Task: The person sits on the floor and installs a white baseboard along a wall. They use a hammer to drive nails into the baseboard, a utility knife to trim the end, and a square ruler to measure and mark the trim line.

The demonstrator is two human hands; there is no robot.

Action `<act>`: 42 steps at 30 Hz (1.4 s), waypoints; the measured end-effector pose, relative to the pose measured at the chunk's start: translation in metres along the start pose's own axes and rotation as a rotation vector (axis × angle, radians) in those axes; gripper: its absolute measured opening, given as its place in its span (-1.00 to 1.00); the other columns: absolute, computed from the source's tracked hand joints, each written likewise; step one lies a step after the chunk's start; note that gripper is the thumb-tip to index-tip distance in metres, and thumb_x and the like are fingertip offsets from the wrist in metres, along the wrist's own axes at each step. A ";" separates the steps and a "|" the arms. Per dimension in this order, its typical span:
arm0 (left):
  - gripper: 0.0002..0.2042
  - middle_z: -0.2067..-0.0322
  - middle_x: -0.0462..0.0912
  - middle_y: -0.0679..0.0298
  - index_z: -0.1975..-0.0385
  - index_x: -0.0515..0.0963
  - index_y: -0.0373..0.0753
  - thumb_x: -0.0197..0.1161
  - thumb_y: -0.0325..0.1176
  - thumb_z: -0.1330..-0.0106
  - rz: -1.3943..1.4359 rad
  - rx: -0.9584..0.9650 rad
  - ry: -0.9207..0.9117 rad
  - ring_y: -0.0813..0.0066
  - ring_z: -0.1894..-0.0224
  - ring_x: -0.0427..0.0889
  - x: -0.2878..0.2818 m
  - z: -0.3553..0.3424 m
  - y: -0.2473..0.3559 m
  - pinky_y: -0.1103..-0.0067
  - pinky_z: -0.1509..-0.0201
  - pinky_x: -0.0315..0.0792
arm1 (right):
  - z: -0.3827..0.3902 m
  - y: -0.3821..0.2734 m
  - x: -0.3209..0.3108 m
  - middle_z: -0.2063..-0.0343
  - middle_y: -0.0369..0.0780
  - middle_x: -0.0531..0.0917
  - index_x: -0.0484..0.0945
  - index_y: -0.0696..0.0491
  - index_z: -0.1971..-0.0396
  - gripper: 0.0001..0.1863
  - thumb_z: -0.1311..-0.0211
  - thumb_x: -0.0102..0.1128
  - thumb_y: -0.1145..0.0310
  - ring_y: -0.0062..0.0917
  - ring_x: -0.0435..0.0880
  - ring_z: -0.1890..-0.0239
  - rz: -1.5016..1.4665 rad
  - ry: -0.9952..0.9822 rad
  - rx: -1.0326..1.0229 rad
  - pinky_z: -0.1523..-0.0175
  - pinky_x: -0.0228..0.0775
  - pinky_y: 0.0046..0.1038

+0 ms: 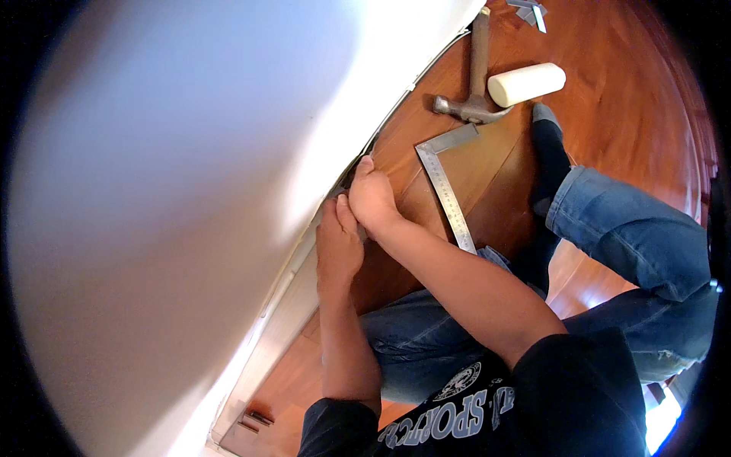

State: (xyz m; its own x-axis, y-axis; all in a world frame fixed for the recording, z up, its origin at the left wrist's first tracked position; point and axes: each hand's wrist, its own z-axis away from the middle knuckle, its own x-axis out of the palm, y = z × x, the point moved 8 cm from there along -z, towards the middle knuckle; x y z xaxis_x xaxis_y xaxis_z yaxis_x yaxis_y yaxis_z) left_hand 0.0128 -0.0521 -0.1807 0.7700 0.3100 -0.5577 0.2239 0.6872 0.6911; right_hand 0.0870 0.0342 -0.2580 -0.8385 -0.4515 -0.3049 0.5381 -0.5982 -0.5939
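Both my hands meet low against the wall, beside a pale baseboard [283, 324]. My left hand [339, 242] is closed over the upper edge at the baseboard's far end, its fingertips partly hidden by the wall. Just beyond it, my right hand [371, 194] is closed with the thumb on top, close to a dark gap at the wall's foot. Whatever lies within its fingers is hidden. A metal try square [444, 183] with a marked blade rests on the floor, right of my right hand.
A claw hammer [477, 72] lies farther off near the wall, beside a cream-coloured cylinder [527, 84]. Small grey metal pieces [529, 11] sit at the far edge. The large pale wall [175, 206] fills the left. Short dark strips [256, 419] lie near the baseboard's close end.
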 end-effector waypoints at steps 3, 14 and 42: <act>-0.47 0.02 0.59 -0.35 0.02 0.51 -0.48 -0.25 -0.06 -0.65 -0.056 0.001 0.007 -0.39 -0.06 0.53 -0.004 -0.002 -0.004 0.06 -0.16 0.38 | 0.007 -0.008 0.000 0.06 0.33 0.63 0.65 0.40 0.20 -0.23 -0.61 -0.44 -0.01 0.22 0.57 -0.14 0.017 0.004 -0.035 -0.34 0.35 -0.02; -0.51 0.07 0.58 -0.35 0.02 0.49 -0.42 -0.25 -0.07 -0.65 -0.089 -0.063 -0.059 -0.41 -0.05 0.52 -0.005 0.014 0.005 0.04 -0.11 0.38 | 0.001 0.012 0.008 0.07 0.33 0.64 0.60 0.44 0.15 -0.21 -0.62 -0.43 -0.04 0.14 0.63 -0.08 -0.065 -0.063 0.006 -0.23 0.42 -0.08; -0.56 -0.06 0.52 -0.23 -0.13 0.46 -0.26 -0.28 -0.09 -0.66 -0.123 -0.058 -0.065 -0.29 -0.10 0.53 -0.011 0.035 -0.018 0.05 -0.11 0.40 | 0.025 0.024 0.022 0.24 0.28 0.67 0.64 0.34 0.37 -0.21 -0.62 -0.43 -0.05 0.21 0.63 0.01 0.025 -0.055 -0.038 -0.17 0.42 0.00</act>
State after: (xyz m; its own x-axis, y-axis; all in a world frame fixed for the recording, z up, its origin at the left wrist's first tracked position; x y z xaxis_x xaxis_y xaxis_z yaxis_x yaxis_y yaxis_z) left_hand 0.0208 -0.0911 -0.1710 0.7763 0.1796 -0.6042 0.2855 0.7545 0.5910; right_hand 0.0837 -0.0060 -0.2602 -0.8184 -0.5024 -0.2791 0.5541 -0.5610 -0.6150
